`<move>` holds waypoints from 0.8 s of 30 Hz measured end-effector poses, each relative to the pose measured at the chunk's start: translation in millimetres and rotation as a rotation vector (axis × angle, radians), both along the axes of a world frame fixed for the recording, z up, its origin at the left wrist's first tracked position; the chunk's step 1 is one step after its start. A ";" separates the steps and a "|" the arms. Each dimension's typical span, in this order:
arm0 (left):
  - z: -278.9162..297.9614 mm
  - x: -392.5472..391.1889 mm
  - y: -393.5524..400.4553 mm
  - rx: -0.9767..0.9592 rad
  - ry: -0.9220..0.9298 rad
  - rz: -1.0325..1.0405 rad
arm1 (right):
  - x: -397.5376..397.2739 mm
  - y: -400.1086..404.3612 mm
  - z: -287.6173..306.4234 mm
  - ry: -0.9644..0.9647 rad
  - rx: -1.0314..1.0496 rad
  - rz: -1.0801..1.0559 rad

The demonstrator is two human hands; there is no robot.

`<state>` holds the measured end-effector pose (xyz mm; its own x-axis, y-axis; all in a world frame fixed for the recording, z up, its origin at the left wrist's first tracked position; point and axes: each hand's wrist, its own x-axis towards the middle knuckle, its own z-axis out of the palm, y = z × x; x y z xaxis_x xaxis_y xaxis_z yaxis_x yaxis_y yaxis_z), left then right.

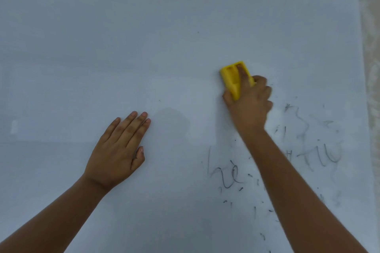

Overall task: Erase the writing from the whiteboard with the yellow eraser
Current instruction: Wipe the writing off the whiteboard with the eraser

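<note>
The whiteboard [144, 37] fills almost the whole view. My right hand [249, 102] grips the yellow eraser [231, 77] and presses it against the board right of centre, one finger lying in a groove on its back. Faint black writing [226, 174] and smeared strokes [320, 150] sit below and to the right of the eraser, partly hidden by my right forearm. Spread flat on the board at lower left of centre, my left hand [118, 150] holds nothing.
The board's right edge [363, 68] runs down the right side, with a pale patterned wall [372, 47] beyond it. Small dark specks and dashes [255, 209] dot the board near the bottom right.
</note>
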<state>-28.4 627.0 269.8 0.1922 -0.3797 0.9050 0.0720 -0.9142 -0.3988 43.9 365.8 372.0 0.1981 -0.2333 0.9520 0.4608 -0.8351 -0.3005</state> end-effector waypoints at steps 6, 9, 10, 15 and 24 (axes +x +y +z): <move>-5.1 2.5 0.3 -0.030 -0.087 -0.054 | -22.1 34.1 -70.4 -0.150 -0.357 0.102; -5.4 4.1 1.0 -0.042 -0.153 -0.091 | -17.1 22.7 -48.9 -0.119 -0.208 0.078; -3.9 4.0 1.6 -0.039 -0.169 -0.105 | -17.5 28.6 -35.8 -0.102 -0.157 0.071; -4.9 5.7 3.1 -0.046 -0.230 -0.160 | -34.1 85.0 -29.3 -0.143 -0.247 0.103; -8.7 8.6 6.1 -0.067 -0.250 -0.141 | -20.8 11.0 -152.9 0.037 -0.111 0.131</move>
